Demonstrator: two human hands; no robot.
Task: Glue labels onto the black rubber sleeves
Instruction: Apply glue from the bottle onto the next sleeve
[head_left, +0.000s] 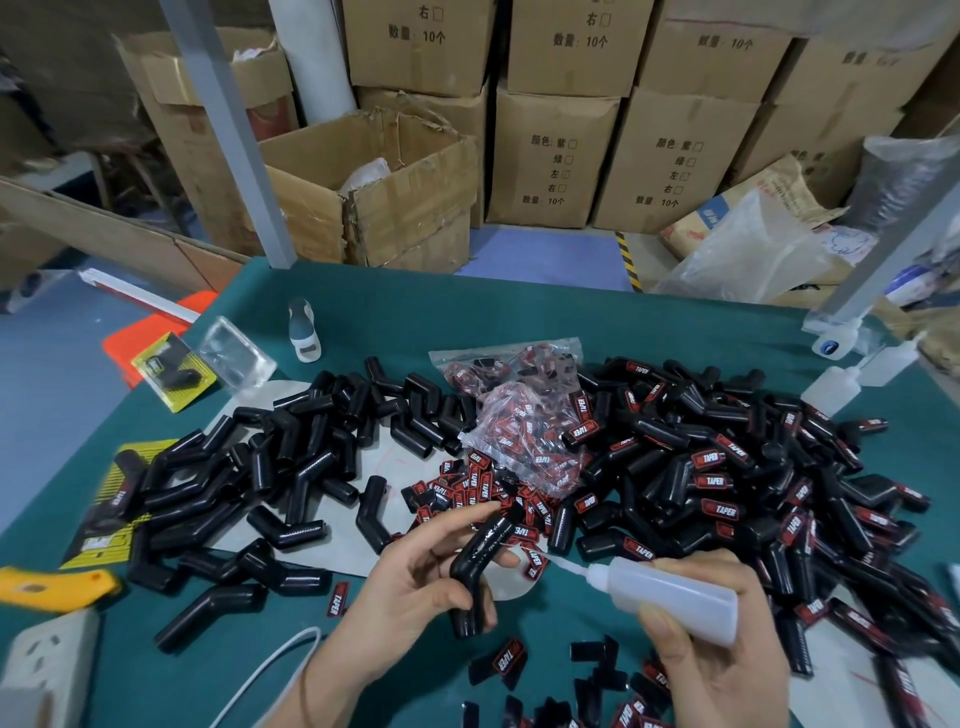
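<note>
Black rubber, bent like an elbow: the sleeve sits low in the centre of the head view, grasped by the left hand, thumb and fingers curled round its lower leg. The right hand clenches a translucent glue bottle, its thin nozzle aimed left at the sleeve's flat upper face; whether the tip touches the rubber I cannot tell.

To do this well, I judge a small bead on the flat face is enough, with the sleeve held level so glue does not run, then a label pressed on squarely.

Loose labels lie just above the hands on the green desk, beside a clear bag of labels. Unlabelled sleeves fill the left, labelled sleeves the right. Stray labels under the wrists could catch drips.
</note>
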